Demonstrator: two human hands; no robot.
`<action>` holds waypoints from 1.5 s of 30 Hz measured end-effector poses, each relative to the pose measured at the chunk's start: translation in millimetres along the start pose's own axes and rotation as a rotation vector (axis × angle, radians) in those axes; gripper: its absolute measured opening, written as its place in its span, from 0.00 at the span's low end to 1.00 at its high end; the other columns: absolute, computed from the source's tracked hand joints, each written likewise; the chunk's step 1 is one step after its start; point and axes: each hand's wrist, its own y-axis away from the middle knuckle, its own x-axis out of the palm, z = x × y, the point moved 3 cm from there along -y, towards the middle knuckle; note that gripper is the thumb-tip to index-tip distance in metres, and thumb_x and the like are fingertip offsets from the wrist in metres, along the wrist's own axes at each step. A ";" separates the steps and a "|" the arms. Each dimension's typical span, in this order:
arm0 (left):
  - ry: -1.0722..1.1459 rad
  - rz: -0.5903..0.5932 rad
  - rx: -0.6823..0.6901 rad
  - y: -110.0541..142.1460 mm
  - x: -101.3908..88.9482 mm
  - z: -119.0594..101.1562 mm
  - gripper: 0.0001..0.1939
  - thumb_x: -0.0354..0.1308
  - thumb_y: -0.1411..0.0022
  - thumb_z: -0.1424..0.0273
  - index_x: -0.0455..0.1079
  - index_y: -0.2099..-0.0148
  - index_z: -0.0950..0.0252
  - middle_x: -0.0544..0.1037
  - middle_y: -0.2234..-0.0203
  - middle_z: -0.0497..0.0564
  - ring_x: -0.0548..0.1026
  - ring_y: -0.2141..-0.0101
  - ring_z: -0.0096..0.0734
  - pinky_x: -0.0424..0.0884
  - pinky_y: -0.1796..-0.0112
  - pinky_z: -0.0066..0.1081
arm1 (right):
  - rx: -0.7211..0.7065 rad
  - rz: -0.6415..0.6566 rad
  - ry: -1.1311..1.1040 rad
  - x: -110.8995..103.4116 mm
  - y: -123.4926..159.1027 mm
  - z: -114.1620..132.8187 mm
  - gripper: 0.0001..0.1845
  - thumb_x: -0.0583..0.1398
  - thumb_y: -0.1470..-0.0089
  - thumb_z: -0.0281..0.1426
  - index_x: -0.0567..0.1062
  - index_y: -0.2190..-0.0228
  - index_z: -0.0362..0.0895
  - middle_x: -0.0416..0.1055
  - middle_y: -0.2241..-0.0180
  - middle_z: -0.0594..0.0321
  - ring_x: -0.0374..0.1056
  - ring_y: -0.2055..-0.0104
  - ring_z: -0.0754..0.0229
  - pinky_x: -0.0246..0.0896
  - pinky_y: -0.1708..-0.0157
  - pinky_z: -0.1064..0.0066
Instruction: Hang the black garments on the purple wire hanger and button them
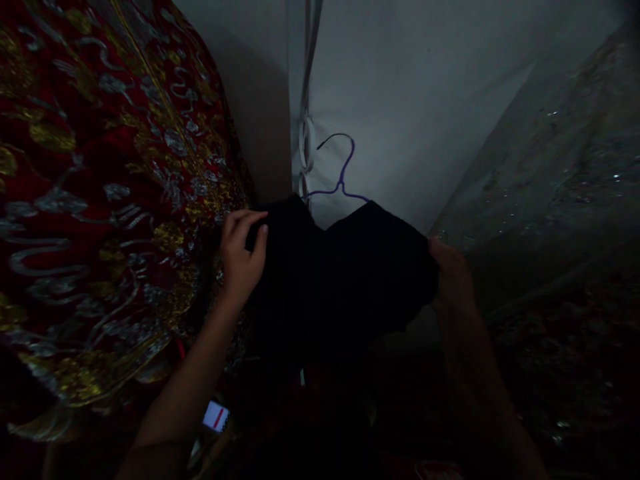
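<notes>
A black short-sleeved top (345, 280) is on a thin purple wire hanger (342, 183), whose dark hook sticks up above the neckline. The hook's tip is beside a white metal ring, and I see it hooked on nothing. My left hand (244, 250) is closed at the top's left shoulder, fingers and thumb curled round the dark cloth. On the other side, my right hand (453, 277) pinches the end of the right sleeve. The cloth spreads between both hands. Its lower part is lost in the dark.
Red fabric with gold and silver sequins (110, 200) hangs close on the left. A white metal frame with rings (307, 143) stands against the pale wall (425, 87). Glittery sheer fabric (560, 167) is on the right. A small lit screen or card (216, 416) lies below.
</notes>
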 end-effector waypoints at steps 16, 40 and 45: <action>0.543 1.092 -0.679 96.7 -7.1 3.5 0.31 0.51 0.38 0.45 0.74 0.49 0.65 0.79 0.74 0.51 0.60 0.83 0.23 0.58 0.79 0.27 | 0.433 1.264 -0.239 73.2 154.2 -35.5 0.26 0.62 0.42 0.46 0.74 0.50 0.41 0.78 0.59 0.52 0.74 0.58 0.57 0.67 0.57 0.64; 0.306 0.769 -0.260 -65.1 70.0 -30.8 0.20 0.49 0.31 0.63 0.72 0.70 0.70 0.78 0.82 0.52 0.60 0.86 0.19 0.54 0.82 0.22 | 0.534 0.881 -0.167 142.4 159.2 -77.8 0.43 0.45 0.44 0.65 0.78 0.69 0.40 0.73 0.78 0.59 0.66 0.78 0.63 0.59 0.73 0.71; 0.185 0.760 -0.087 -59.1 72.2 -25.3 0.18 0.57 0.36 0.59 0.72 0.71 0.68 0.78 0.80 0.50 0.67 0.82 0.22 0.57 0.79 0.23 | 0.486 0.701 0.358 187.4 113.1 -90.5 0.39 0.42 0.35 0.56 0.75 0.79 0.43 0.71 0.81 0.59 0.70 0.74 0.61 0.60 0.68 0.72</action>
